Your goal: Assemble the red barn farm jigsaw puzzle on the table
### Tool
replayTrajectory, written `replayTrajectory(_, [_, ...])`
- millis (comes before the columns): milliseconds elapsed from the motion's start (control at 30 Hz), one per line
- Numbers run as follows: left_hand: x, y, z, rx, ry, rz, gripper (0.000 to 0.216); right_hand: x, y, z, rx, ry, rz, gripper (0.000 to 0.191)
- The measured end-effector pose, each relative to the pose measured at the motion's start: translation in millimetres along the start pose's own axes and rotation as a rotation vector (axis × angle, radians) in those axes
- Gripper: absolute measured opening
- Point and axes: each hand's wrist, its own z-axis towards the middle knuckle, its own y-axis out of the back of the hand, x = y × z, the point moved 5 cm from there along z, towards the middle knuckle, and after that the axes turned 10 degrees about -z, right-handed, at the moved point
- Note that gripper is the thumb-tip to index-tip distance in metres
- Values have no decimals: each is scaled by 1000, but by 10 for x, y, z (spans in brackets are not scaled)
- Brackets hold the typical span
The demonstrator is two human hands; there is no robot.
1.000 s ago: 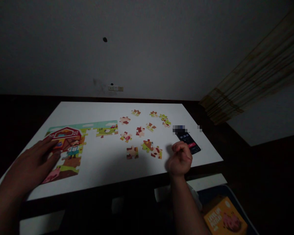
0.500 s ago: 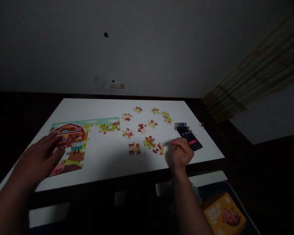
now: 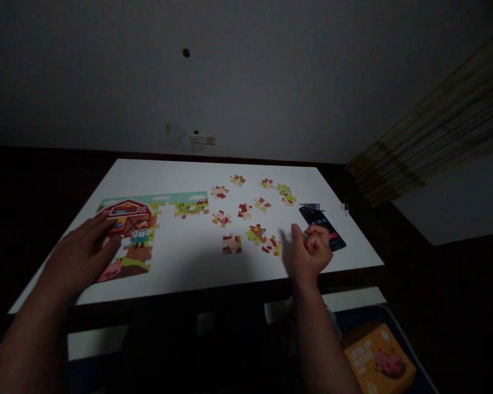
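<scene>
My left hand [image 3: 82, 253] lies over the lower left part of a partly joined jigsaw puzzle [image 3: 142, 253], fingers stretched out flat and nothing gripped. The puzzle shows a red barn, a figure in blue and a pig, with a strip of sky and field along its far edge. Beside the phone [image 3: 317, 220], my right hand [image 3: 312, 254] is curled into a loose fist with the thumb sticking out; no object shows in it. Several loose puzzle pieces [image 3: 232, 243] are spread between the two hands, the nearest to my right hand being a brown and cream piece [image 3: 271, 245].
The white table [image 3: 181, 262] carries all of these. Below its right front edge, a yellow puzzle box [image 3: 378, 358] rests on a dark blue surface. Behind the table stands a grey wall [image 3: 271, 82] with sockets [image 3: 202, 139]; a curtain [image 3: 394, 148] hangs at the right.
The view has shifted slightly, so the table sits a little further right. My right thumb has lifted away from the curled fingers. My left hand stays on the puzzle.
</scene>
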Motion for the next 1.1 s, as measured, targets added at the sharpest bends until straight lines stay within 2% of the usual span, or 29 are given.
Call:
replayTrajectory(133, [-14, -3, -2, -8, 12, 41, 79, -6, -13, -31, 27, 32, 38, 67])
replayTrajectory(267, [-17, -7, -7, 0, 6, 44, 74, -126, -53, -38, 101, 21, 74, 71])
replayTrajectory(433, [-60, 10, -7, 16, -2, 55, 78, -241, -234, -14, 364, 25, 82, 47])
replayTrajectory(567, [-116, 34, -29, 9, 4, 46, 76, -239, -313, 0, 428, 14, 13, 41])
replayTrajectory(700, [-149, 52, -54, 7, -5, 35, 72, -190, -303, -13, 424, 28, -45, 49])
replayTrajectory(833, [-139, 55, -59, 3, -20, 23, 68, -107, -303, -37, 483, 100, -127, 57])
replayTrajectory(933, [-117, 48, -71, -46, -27, -12, 65, -52, -312, -48, 527, 115, -177, 62])
replayTrajectory(967, [-106, 43, -78, -67, -28, -31, 63, -36, -322, -54, 548, 126, -210, 59])
replayTrajectory(1067, [-70, 28, -101, -134, -56, -139, 55, 12, -410, -110, 685, 246, -348, 32])
replayTrajectory(1100, [-50, 26, -109, -157, -55, -185, 51, 25, -448, -138, 732, 308, -388, 32])
